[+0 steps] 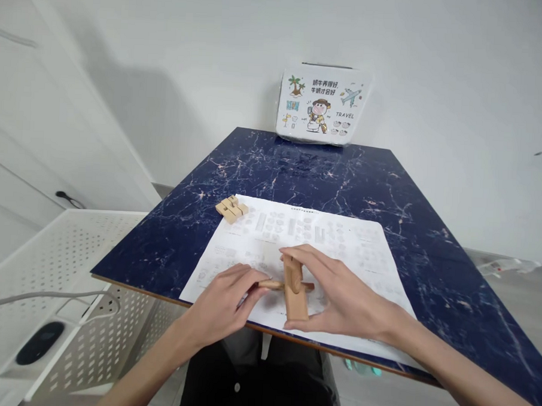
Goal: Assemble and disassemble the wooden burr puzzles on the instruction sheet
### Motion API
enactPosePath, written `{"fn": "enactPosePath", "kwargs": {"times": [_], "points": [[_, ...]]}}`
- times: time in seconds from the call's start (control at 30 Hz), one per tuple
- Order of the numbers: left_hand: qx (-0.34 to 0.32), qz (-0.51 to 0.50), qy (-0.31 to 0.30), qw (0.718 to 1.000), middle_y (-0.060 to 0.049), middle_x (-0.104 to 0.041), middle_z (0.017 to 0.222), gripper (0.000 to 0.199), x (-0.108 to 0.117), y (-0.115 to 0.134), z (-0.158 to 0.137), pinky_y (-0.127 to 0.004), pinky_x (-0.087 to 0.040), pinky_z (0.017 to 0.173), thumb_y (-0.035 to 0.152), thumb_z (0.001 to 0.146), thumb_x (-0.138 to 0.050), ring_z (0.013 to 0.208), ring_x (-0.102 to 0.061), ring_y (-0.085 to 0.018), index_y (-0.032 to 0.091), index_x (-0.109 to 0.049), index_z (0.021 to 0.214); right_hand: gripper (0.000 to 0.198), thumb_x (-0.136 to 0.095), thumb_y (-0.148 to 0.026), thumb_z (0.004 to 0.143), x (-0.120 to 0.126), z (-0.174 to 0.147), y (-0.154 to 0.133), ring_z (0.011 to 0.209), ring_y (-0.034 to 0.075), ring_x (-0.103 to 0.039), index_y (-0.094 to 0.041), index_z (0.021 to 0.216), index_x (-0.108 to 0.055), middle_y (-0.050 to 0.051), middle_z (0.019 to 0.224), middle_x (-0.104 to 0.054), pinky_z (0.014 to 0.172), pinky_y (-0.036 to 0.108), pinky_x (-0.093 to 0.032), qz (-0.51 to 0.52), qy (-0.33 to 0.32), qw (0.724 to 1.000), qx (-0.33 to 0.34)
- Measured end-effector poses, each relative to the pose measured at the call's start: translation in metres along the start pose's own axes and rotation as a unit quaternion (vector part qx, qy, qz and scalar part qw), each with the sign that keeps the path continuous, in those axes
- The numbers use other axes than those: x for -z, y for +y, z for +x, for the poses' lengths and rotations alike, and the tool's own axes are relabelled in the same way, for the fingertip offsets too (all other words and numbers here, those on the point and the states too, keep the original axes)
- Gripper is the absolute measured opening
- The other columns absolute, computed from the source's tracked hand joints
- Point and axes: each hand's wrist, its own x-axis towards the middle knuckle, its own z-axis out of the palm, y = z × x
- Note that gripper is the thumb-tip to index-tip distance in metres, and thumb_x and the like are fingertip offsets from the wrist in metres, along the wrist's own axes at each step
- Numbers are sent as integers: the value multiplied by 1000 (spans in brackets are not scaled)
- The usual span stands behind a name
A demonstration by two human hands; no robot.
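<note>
Over the front part of a printed sheet (233,255), my two hands meet on pieces of wood. My right hand (339,290) is closed on a light wooden block (296,303), thumb at its near end and fingers at its far end. A thin wooden stick (271,284) crosses the block, and its darker tip shows on the right side. The stick's left end is pinched by my left hand (228,300). Whether the stick goes through a hole or sits in a notch, I cannot tell. Several more wooden blocks (232,209) lie together at the sheet's far left corner.
The dark blue marbled table (317,175) has its near edge just below my hands. A white case with cartoon prints (322,106) leans on the wall at the back. Left of the table stands a white perforated cart (89,339) with a cable (42,295) and a black oval object (40,342).
</note>
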Motion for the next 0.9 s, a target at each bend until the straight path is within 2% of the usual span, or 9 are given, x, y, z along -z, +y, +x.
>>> {"fn": "enactPosePath", "kwargs": {"times": [0.2,0.37,0.5,0.57,0.67,0.73,0.77,0.8,0.9], "points": [[-8,-9,10,1000,-4,-70,94,15,-4,-1,-2,-33,-54,78,23,109,-46,87,-68,-21,22,-61,110,77,-80,-50,90,-6,-3,-11,127,30,-60,-33,152,-38,14,146,-48,98,45,-60,29,-4,999,-23],[-2,-18,14,1000,-4,-71,94,14,-7,-1,-4,-34,-55,81,20,107,-47,89,-69,-22,21,-61,110,64,-77,-46,93,-8,-5,-27,132,31,-54,-34,146,-44,12,144,-48,106,47,-56,82,50,995,-38],[20,-41,19,999,-4,-73,97,13,-8,-3,-5,-34,-56,81,23,107,-49,90,-71,-22,23,-62,108,32,-53,-43,107,5,7,-38,118,27,-61,-31,137,-51,12,130,-57,99,44,-58,148,116,981,-43],[32,-53,29,998,-4,-74,99,14,-7,-3,-6,-34,-56,81,24,107,-49,91,-71,-22,23,-62,108,29,-38,-44,112,15,23,-35,107,24,-64,-27,123,-59,10,117,-63,91,40,-59,151,125,978,-66],[56,-78,44,994,-4,-75,100,15,-1,-5,-10,-32,-56,82,24,107,-48,90,-72,-21,23,-63,108,42,-33,-49,113,21,60,-13,84,20,-64,-23,90,-58,4,91,-65,79,35,-54,82,96,986,-109],[81,-96,49,991,-3,-75,99,15,6,-7,-15,-31,-55,82,25,107,-48,87,-71,-20,23,-63,108,40,-36,-49,112,15,88,8,66,17,-56,-23,88,-52,-1,73,-59,66,32,-47,-10,93,987,-133],[94,-101,53,989,-3,-75,97,16,10,-8,-17,-30,-55,81,25,107,-48,85,-70,-19,22,-64,107,36,-37,-48,112,9,102,18,62,17,-54,-22,91,-52,-2,70,-57,63,31,-44,-64,63,988,-129],[106,-103,59,987,-3,-75,95,17,15,-10,-21,-30,-54,80,26,107,-48,83,-70,-19,22,-64,105,31,-39,-45,112,0,116,26,62,17,-54,-22,96,-52,-1,72,-60,62,31,-42,-109,14,988,-106],[131,-95,74,984,-1,-74,88,22,26,-16,-32,-29,-52,77,29,107,-46,77,-67,-17,21,-65,98,22,-66,-39,101,-30,149,37,76,21,-62,-20,98,-57,5,90,-69,68,31,-45,-124,-50,990,-51]]}}
